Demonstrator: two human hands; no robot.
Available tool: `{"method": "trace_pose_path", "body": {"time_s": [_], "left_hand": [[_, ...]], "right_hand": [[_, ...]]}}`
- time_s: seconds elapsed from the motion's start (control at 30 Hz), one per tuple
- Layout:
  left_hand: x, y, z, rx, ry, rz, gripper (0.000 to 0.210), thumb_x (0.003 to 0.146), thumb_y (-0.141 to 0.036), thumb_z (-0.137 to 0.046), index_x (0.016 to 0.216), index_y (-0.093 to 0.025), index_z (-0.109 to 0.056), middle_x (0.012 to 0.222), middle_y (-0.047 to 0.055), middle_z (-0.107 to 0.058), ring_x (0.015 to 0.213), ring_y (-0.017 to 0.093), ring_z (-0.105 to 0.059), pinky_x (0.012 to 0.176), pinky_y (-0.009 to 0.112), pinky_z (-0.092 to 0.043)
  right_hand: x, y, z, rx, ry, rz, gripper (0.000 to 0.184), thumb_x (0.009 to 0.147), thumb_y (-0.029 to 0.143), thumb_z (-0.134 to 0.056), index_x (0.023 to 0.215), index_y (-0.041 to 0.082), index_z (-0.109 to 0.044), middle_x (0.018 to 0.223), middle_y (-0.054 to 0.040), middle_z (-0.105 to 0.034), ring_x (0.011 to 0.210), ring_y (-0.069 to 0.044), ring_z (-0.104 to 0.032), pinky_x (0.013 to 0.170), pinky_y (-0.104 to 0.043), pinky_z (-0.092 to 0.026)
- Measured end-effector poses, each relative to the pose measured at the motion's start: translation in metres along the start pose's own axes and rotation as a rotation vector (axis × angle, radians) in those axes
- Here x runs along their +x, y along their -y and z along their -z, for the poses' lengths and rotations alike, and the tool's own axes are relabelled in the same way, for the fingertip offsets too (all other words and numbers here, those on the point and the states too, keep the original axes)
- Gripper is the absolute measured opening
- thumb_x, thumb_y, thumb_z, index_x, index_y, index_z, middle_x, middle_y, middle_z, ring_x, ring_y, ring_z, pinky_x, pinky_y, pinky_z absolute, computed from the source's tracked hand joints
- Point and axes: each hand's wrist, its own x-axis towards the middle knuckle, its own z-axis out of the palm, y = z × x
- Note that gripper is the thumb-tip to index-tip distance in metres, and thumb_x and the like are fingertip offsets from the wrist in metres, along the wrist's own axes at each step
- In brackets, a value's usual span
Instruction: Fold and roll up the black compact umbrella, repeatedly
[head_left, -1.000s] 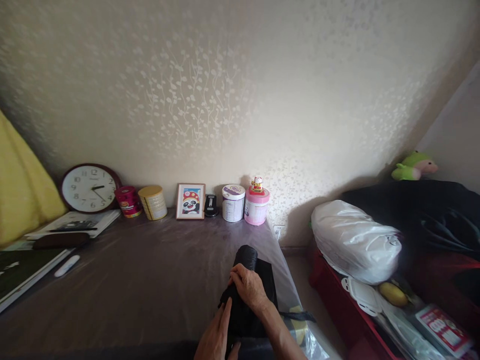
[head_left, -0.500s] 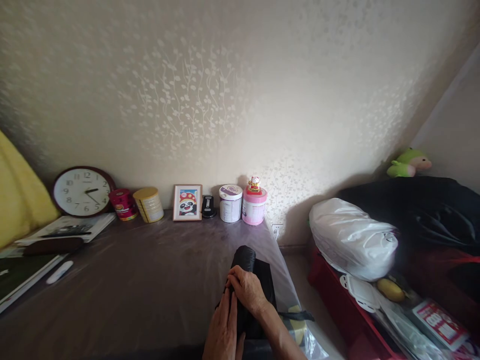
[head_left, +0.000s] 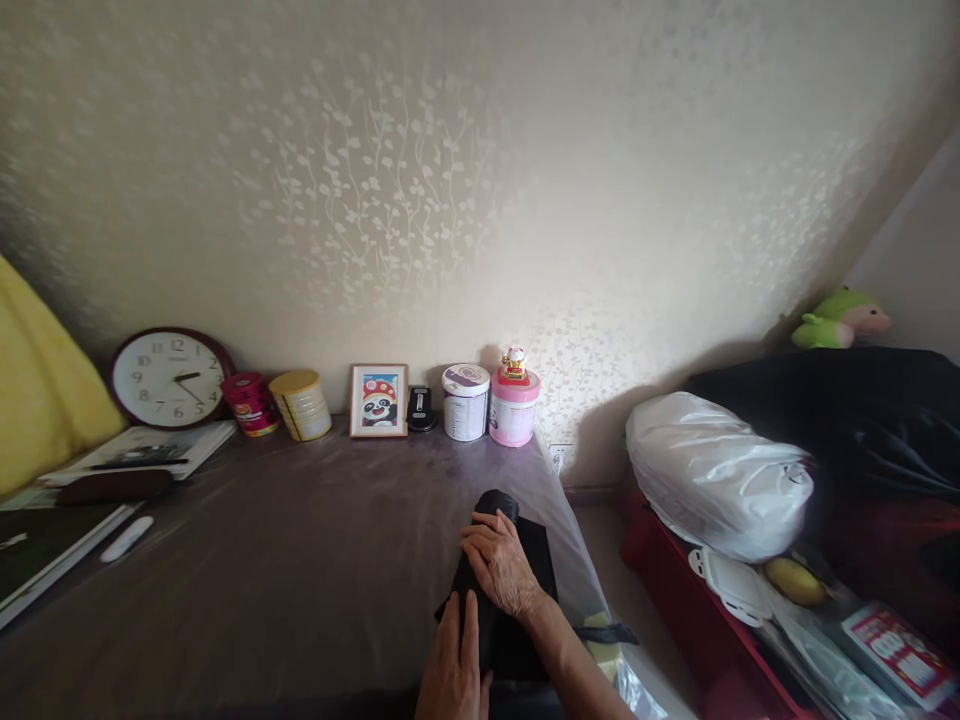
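A black fabric bundle lies near the table's right edge, its far end rolled into a thick, rounded tube and a flat black piece spread beside it on the right. My right hand is closed over the rolled part, fingers together and bent across its top. Lower down, my left hand lies along the left side of the bundle with its fingers stretched out straight, touching the fabric. What the left palm covers is hidden. A thin black strap sticks out to the right past the table edge.
Along the wall stand a clock, a pink tin, a yellow-lidded can, a framed panda picture and two tubs. Books lie left. Beyond the right edge, a red bin holds a white plastic bag.
My right hand has spread further over the top of the roll, its fingers now flatter across it. The left hand stays low on the bundle. The whole view has shifted slightly.
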Motion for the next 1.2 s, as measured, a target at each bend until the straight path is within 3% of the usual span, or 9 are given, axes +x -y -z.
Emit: {"method": "trace_pose_path", "body": {"time_s": [0.23, 0.37, 0.53, 0.67, 0.77, 0.87, 0.97, 1.1, 1.2], "left_hand": [[0.005, -0.005, 0.012, -0.039, 0.106, 0.059, 0.071, 0.071, -0.005, -0.039, 0.139, -0.012, -0.020, 0.142, 0.018, -0.033, 0.130, 0.027, -0.035, 0.102, 0.042, -0.037], [0.006, -0.004, 0.015, -0.073, 0.130, 0.063, 0.073, 0.071, -0.006, -0.038, 0.140, -0.014, -0.017, 0.144, 0.016, -0.031, 0.131, 0.026, -0.033, 0.103, 0.043, -0.036], [0.006, -0.004, 0.016, -0.089, 0.146, 0.073, 0.073, 0.070, -0.005, -0.039, 0.139, -0.013, -0.019, 0.144, 0.016, -0.031, 0.131, 0.025, -0.034, 0.104, 0.042, -0.035], [0.006, -0.005, 0.015, -0.070, 0.125, 0.059, 0.071, 0.070, -0.006, -0.038, 0.139, -0.011, -0.020, 0.143, 0.017, -0.033, 0.130, 0.025, -0.034, 0.103, 0.041, -0.035], [0.006, -0.006, 0.015, -0.080, 0.114, 0.065, 0.072, 0.071, -0.007, -0.037, 0.140, -0.013, -0.017, 0.143, 0.015, -0.033, 0.130, 0.024, -0.035, 0.103, 0.041, -0.036], [0.006, -0.006, 0.017, -0.090, 0.106, 0.061, 0.071, 0.072, -0.007, -0.037, 0.140, -0.014, -0.016, 0.143, 0.016, -0.033, 0.130, 0.025, -0.035, 0.103, 0.042, -0.036], [0.005, -0.007, 0.020, -0.095, 0.083, 0.035, 0.070, 0.075, -0.008, -0.035, 0.141, -0.015, -0.012, 0.143, 0.015, -0.032, 0.130, 0.025, -0.034, 0.103, 0.043, -0.036], [0.003, -0.011, 0.026, -0.118, 0.064, 0.039, 0.069, 0.082, -0.013, -0.033, 0.141, -0.023, 0.001, 0.144, 0.013, -0.031, 0.128, 0.026, -0.038, 0.100, 0.046, -0.040], [0.002, -0.013, 0.031, -0.161, 0.061, 0.050, 0.069, 0.084, -0.015, -0.032, 0.140, -0.026, 0.005, 0.145, 0.012, -0.029, 0.129, 0.026, -0.037, 0.099, 0.046, -0.041]], "right_hand": [[0.026, -0.027, -0.005, -0.018, -0.019, -0.038, 0.028, 0.091, 0.020, -0.041, 0.087, 0.024, -0.068, 0.098, 0.0002, -0.070, 0.116, -0.016, -0.047, 0.107, -0.041, -0.015], [0.038, -0.035, -0.003, -0.048, -0.044, -0.102, 0.027, 0.091, 0.020, -0.041, 0.089, 0.023, -0.068, 0.103, -0.0017, -0.068, 0.115, -0.017, -0.048, 0.105, -0.042, -0.022], [0.022, -0.017, 0.004, -0.067, -0.210, -0.068, 0.024, 0.090, 0.022, -0.043, 0.102, 0.018, -0.063, 0.114, -0.0089, -0.063, 0.118, -0.020, -0.047, 0.102, -0.040, -0.031], [0.001, -0.003, 0.001, -0.020, -0.120, 0.011, 0.024, 0.091, 0.022, -0.041, 0.094, 0.022, -0.066, 0.100, -0.0031, -0.068, 0.116, -0.017, -0.049, 0.105, -0.040, -0.026], [0.005, -0.010, -0.003, -0.039, -0.105, -0.020, 0.028, 0.091, 0.020, -0.038, 0.092, 0.023, -0.067, 0.104, -0.0034, -0.067, 0.118, -0.017, -0.047, 0.107, -0.044, -0.022], [0.017, -0.028, -0.003, -0.056, -0.196, -0.106, 0.028, 0.090, 0.020, -0.039, 0.101, 0.020, -0.064, 0.115, -0.0078, -0.063, 0.118, -0.019, -0.048, 0.103, -0.043, -0.028], [0.014, -0.047, 0.008, -0.010, -0.305, -0.281, 0.031, 0.088, 0.026, -0.039, 0.107, 0.015, -0.061, 0.116, -0.0117, -0.061, 0.111, -0.021, -0.053, 0.097, -0.039, -0.037], [-0.019, -0.067, 0.030, 0.101, -0.368, -0.560, 0.036, 0.087, 0.035, -0.035, 0.104, 0.016, -0.061, 0.105, -0.0107, -0.065, 0.098, -0.021, -0.060, 0.088, -0.034, -0.044], [-0.046, -0.070, 0.042, 0.149, -0.319, -0.714, 0.037, 0.085, 0.039, -0.035, 0.098, 0.019, -0.063, 0.095, -0.0081, -0.069, 0.088, -0.022, -0.064, 0.079, -0.032, -0.047]]}}
